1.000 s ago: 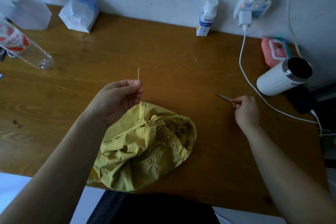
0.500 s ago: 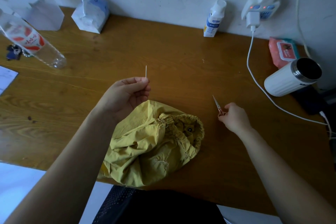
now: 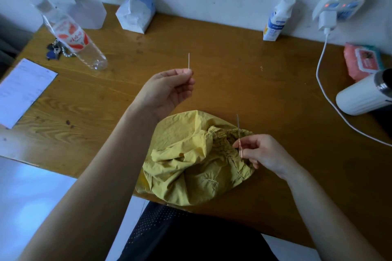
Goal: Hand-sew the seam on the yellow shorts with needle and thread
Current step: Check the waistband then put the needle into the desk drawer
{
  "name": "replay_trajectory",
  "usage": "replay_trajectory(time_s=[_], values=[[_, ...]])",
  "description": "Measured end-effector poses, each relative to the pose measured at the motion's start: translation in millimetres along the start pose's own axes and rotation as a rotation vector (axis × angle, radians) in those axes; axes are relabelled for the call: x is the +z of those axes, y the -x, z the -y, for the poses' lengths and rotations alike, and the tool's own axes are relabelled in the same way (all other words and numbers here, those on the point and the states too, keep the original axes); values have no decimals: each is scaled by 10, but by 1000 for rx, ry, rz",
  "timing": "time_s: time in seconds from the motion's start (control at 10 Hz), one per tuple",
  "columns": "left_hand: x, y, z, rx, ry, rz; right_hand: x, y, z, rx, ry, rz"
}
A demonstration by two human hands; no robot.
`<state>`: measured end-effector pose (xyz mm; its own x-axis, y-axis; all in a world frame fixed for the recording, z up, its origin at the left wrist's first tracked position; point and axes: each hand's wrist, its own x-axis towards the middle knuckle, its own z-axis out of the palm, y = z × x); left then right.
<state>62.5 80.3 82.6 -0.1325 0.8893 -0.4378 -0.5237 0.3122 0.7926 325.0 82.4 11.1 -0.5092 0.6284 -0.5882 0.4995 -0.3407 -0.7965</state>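
Needle (image 3: 188, 61) upright in left hand (image 3: 167, 91), right hand (image 3: 263, 152) pinching thin tool (image 3: 239, 140)

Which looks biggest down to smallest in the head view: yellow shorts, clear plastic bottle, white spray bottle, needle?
1. yellow shorts
2. clear plastic bottle
3. white spray bottle, farther back, so less sure
4. needle

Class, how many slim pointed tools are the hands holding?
2. A needle pinched upright in the left hand; a slim metal tool held in the right hand over the yellow shorts. Others may be hidden in the folds.
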Motion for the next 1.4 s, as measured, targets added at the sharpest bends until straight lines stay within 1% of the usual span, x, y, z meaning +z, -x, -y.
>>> replay_trajectory(time_s=[0.1,0.3,0.4,0.6,0.7,0.8,0.9,1.1,1.2,1.4], values=[[-15,5,6,-7,-3,-12,110,2,-13,-27,17,-11],[-65,24,32,-19,7,-20,248,11,-25,-116,-68,-87],[-76,38,7,-9,22,-14,247,45,30,-179,14,-90],[-64,43,-52,4,29,7,173,187,215,-365,583,-152],[-67,45,-60,4,29,12,154,230,275,-426,856,-163],[-59,50,-58,3,29,12,185,249,320,-438,1019,-145],[-58,61,-58,1,30,14,213,241,334,-418,1104,-131],[-79,71,-60,2,26,19,201,209,303,-386,1175,-151],[-85,61,-65,4,27,17,192,211,326,-428,1213,-156],[-86,42,-70,3,43,26,223,183,443,-450,1299,-189]])
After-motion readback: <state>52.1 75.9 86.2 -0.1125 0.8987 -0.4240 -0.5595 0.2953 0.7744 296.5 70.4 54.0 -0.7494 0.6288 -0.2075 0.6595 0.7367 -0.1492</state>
